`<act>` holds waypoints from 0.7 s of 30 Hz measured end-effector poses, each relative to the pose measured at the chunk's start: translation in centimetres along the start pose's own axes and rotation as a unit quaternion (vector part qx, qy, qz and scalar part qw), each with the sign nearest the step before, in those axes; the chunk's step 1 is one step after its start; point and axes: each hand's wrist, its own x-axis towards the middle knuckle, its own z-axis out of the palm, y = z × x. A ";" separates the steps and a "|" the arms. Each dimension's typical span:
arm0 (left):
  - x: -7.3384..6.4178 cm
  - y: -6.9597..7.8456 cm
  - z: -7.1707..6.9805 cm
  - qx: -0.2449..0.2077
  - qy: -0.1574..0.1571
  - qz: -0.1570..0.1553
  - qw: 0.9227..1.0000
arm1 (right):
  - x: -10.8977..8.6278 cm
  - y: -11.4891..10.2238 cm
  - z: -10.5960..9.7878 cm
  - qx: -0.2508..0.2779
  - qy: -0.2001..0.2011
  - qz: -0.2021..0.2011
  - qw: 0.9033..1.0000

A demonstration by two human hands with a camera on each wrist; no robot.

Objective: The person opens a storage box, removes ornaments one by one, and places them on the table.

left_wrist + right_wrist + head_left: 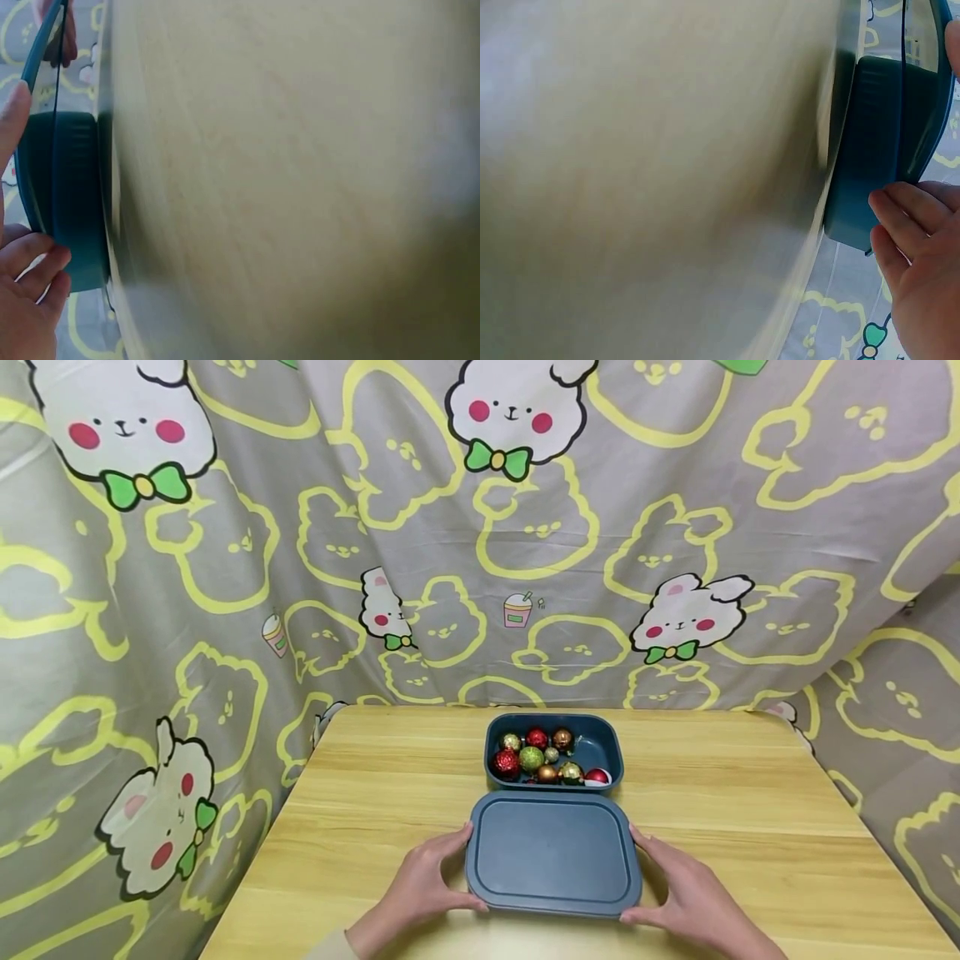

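Both hands hold a dark blue-grey rectangular lid [553, 853] by its two short sides, in front of an open box. My left hand [426, 878] grips the left side, thumb at the near corner and fingers at the far one. On the opposite side my right hand [686, 893] grips it in the same way. Behind the lid stands the matching box [617, 752], with several red, gold, green and copper Christmas baubles [532, 758] in it. In the left wrist view, the box [79, 202] stands beyond the raised lid [34, 172].
The wooden table [360, 810] extends to both sides of the box. A grey curtain [450, 527] with yellow outlines and white cartoon animals hangs behind the table and along its left and right sides.
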 end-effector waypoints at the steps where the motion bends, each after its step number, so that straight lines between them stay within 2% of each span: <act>1: 0.1 0.0 0.0 0.000 -0.006 -0.005 1.000 | 0.1 0.0 0.0 -0.002 -0.002 0.001 1.000; 9: 0.8 0.0 0.2 0.003 -0.063 -0.054 0.997 | 0.8 0.2 0.1 -0.003 -0.042 0.031 0.999; 21: 1.5 -0.5 0.9 0.007 -0.104 -0.076 0.992 | 1.3 0.4 0.5 -0.008 -0.080 0.043 0.996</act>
